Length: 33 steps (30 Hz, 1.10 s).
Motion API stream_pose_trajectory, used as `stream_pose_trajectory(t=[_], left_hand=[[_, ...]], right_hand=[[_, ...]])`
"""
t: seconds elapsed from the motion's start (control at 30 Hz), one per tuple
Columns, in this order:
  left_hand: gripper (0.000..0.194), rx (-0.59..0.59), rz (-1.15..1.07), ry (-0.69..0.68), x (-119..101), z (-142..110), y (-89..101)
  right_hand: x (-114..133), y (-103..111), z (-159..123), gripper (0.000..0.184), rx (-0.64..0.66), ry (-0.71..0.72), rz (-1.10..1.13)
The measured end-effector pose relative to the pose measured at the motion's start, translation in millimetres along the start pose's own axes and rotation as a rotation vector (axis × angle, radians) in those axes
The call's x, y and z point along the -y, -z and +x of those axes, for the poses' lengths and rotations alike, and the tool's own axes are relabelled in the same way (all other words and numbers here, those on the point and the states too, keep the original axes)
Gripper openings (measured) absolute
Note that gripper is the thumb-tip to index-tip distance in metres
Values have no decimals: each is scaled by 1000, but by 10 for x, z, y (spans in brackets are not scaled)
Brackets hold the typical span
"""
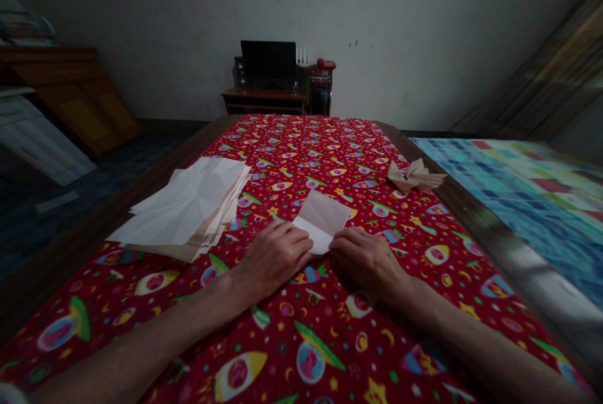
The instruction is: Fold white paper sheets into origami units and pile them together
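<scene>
A small piece of folded paper [322, 210] lies on the red patterned tablecloth [311, 159], with a crease between its greyer upper part and whiter lower part. My left hand [279, 252] grips its left edge, fingers curled together. At the lower right edge, my right hand [368, 258] pinches the same paper. The fingertips of both hands partly cover its near edge. To the left of my left hand sits a loose stack of creased paper sheets [188, 206], white on top with tan ones beneath.
Folded tan paper shapes [416, 176] rest near the table's right edge. Beyond the far end stand a dark monitor [268, 61] and speakers on a small desk [264, 101]. A bed with a checked cover [513, 203] is on the right, a wooden cabinet [78, 99] on the left.
</scene>
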State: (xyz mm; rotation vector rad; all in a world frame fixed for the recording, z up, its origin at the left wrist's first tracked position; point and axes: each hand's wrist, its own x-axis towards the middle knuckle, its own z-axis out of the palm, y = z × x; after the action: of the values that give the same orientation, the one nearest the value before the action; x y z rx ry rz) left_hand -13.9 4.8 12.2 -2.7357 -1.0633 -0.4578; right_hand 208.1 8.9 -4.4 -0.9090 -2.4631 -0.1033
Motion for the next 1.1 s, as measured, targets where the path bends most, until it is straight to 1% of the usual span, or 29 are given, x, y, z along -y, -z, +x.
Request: stream_pose_trajectory(t=[0.07,0.17,0.23,0.37,0.57,0.73,0.87,0.93,1.0,1.1], left_hand=[[17,-26,-105,56,-9,-13,-32],[21,-60,-267,176,-14,3,-91],[21,-71,-336,257,-11,27,-133],[23,-63,-353,357,27,99,-181],[19,-49,-429,437,130,210,-188],[19,-52,-447,453,148,240,-180],[18,-48,-439,462,140,237,-171],[18,-53,-425,457,133,235,-167],[19,-63,-411,449,123,235,-164],[19,-65,-398,445,112,238,-163]], right_hand=[[-35,-15,2,20,-13,-83,108],[-75,-13,25,19,29,-242,247],[-89,-11,49,16,53,-317,295],[-92,-26,86,14,55,-375,273],[-84,-36,93,17,56,-433,230],[-89,-61,90,15,48,-439,172],[-85,-66,68,8,3,-435,154],[-78,-59,51,7,-13,-393,161],[-61,-48,35,12,0,-320,162],[-4,-20,14,21,41,-213,63]])
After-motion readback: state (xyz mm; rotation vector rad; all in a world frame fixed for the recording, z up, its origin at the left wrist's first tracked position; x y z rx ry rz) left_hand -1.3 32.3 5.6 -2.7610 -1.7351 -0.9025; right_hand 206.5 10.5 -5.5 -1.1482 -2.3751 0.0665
